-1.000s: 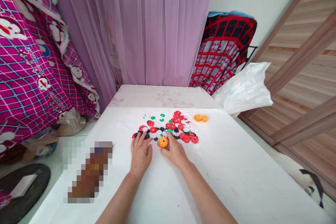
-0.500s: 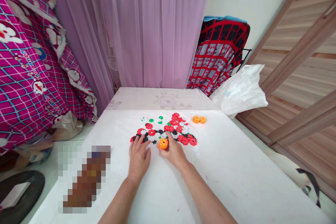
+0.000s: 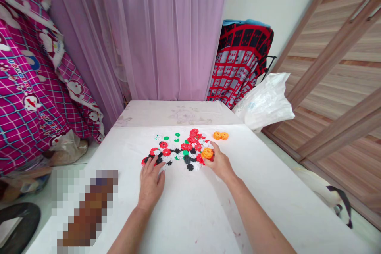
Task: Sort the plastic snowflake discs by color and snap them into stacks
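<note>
A pile of small flower-shaped plastic discs point(image 3: 181, 151) in red, black, white and green lies in the middle of a white table point(image 3: 268, 190). My right hand point(image 3: 218, 162) is closed on an orange disc point(image 3: 207, 152) at the pile's right edge. Two more orange discs point(image 3: 220, 135) lie joined just beyond it, apart from the pile. My left hand point(image 3: 151, 180) rests flat on the table with fingers spread, its fingertips touching the red and black discs at the pile's left end.
A pixelated brown object point(image 3: 85, 210) lies at the table's left front. A white plastic bag point(image 3: 263, 101) sits off the far right corner. Pink curtains point(image 3: 160, 31), a red checked blanket point(image 3: 241, 63) and magenta bedding point(image 3: 29, 79) surround the table.
My right hand has carried the orange disc from the pile's front middle to its right edge, toward the two orange discs. My left hand stays at the pile's left end.
</note>
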Available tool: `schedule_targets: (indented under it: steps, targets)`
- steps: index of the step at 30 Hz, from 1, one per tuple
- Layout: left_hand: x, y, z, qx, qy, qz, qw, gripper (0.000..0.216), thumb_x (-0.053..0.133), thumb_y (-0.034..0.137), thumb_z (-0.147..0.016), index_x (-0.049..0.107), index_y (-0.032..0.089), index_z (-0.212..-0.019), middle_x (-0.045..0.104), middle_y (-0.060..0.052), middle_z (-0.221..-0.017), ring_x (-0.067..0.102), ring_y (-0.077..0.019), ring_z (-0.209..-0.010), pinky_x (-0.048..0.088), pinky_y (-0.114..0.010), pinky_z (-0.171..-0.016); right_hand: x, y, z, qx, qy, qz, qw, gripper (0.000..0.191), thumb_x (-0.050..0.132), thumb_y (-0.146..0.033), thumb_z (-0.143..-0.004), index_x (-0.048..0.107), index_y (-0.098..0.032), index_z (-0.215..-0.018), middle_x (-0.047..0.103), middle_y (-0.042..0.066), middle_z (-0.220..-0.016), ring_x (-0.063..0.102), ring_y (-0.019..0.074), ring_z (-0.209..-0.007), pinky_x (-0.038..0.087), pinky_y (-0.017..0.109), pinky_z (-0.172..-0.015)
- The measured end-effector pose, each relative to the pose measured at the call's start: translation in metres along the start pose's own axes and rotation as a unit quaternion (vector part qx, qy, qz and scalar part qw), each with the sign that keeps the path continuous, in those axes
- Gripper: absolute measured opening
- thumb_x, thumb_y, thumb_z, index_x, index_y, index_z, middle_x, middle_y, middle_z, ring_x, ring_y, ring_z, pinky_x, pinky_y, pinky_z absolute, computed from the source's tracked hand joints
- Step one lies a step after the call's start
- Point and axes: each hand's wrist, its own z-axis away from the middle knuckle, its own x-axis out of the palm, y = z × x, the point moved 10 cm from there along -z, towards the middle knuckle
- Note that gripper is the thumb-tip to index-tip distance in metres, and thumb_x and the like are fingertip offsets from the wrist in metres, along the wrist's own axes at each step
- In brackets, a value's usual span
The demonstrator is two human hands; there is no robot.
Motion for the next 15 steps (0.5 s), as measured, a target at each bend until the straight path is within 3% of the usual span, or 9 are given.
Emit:
schedule_targets:
  steps: [9,15]
  targets:
    - [0.002,-0.003,0.001,0.020,0.003,-0.016,1.000,0.031,0.048,0.027,-0.086,0.070,0.027,-0.108,0.058,-0.009,-0.136,0.045,-0.0342,-0.133,0.039,-0.058,-0.106,-0.025,0.088,-0.042,0.088,0.040,0.056,0.994,0.073,0.061,-0.035,-0.079,0.034,-0.017,-0.144,0.068,0.007,-0.097,0.063,0.0188,-0.073,0.044,0.027,-0.070]
    - [0.004,-0.007,0.002,0.029,0.006,-0.024,0.999,0.031,0.048,0.030,-0.086,0.070,0.029,-0.109,0.058,-0.008,-0.137,0.046,-0.0347,-0.132,0.041,-0.059,-0.104,-0.027,0.113,-0.056,0.113,0.037,0.074,0.990,0.075,0.058,-0.039,-0.082,0.028,-0.018,-0.148,0.069,0.007,-0.099,0.065,0.0218,-0.080,0.043,0.029,-0.069]
